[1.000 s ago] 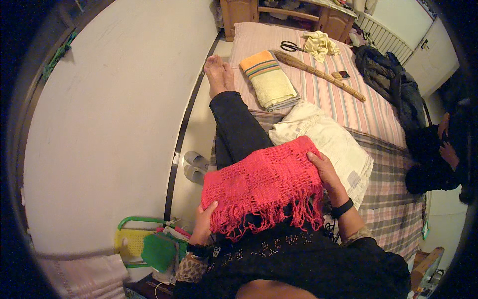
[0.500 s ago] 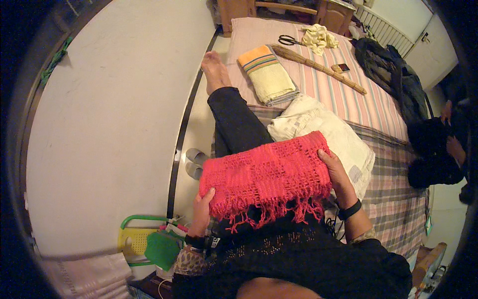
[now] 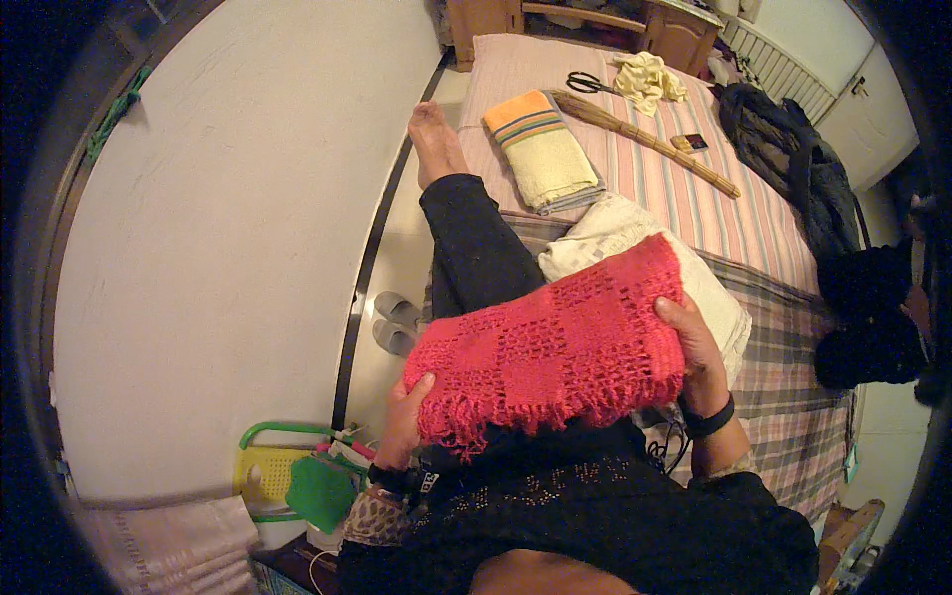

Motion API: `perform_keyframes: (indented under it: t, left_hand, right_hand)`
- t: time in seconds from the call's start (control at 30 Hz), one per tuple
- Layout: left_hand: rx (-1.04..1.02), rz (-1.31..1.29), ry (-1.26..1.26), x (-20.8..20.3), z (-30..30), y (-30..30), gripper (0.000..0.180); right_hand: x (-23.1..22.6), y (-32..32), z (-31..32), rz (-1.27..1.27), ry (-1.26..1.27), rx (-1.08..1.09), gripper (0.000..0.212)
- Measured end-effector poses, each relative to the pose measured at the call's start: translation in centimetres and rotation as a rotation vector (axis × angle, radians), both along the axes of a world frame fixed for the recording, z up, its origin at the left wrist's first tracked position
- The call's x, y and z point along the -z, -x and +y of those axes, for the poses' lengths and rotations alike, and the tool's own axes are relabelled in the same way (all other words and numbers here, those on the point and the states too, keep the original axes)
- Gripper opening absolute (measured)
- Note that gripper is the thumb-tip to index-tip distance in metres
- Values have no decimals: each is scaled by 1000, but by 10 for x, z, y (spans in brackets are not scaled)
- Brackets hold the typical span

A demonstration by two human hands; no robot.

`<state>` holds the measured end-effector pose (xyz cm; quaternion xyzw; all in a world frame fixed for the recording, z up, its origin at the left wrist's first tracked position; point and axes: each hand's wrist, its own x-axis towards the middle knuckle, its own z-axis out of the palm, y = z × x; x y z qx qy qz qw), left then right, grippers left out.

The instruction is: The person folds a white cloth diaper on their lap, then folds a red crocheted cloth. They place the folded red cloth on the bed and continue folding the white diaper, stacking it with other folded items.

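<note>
A folded red fringed scarf with an open-weave check is held up over my lap. My left hand grips its lower left corner, thumb on the front face. At the right end, my right hand pinches the edge with the thumb in front and the fingers hidden behind. The scarf slants, its right end higher, and the fringe hangs along the lower edge. Behind it, a folded whitish cloth lies on the bed, partly covered from sight. My stretched leg in black trousers rests beyond the scarf.
On the striped bed sheet lie a folded yellow-and-orange towel, a straw broom, black-handled scissors, a crumpled yellow cloth and dark clothing. Grey slippers and a yellow-green chair stand left. Another person is at far right.
The scarf's right end has risen and shifted right with my right hand, so it tilts more. My left hand keeps its hold near the same place. The view has shifted slightly.
</note>
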<state>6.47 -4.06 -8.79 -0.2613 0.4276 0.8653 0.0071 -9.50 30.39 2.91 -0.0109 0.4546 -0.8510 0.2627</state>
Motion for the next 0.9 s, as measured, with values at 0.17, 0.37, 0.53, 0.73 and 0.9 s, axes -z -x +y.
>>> perform_keyframes:
  t: [0.17,0.37,0.53,0.73,0.9]
  left_hand:
    - [38,-5,4,13,11,3,43]
    - [408,-90,221,30,16,-2,26]
    - [589,-20,172,26,20,-7,33]
    - [497,-17,164,27,11,-8,34]
    - [443,25,213,32,2,-9,32]
  right_hand:
    - [-31,-9,-11,102,-33,146,52]
    - [-56,10,-20,-81,126,205,46]
    - [-63,36,-22,-112,242,168,44]
    - [-74,56,-9,90,122,234,43]
    - [-86,53,7,225,10,297,43]
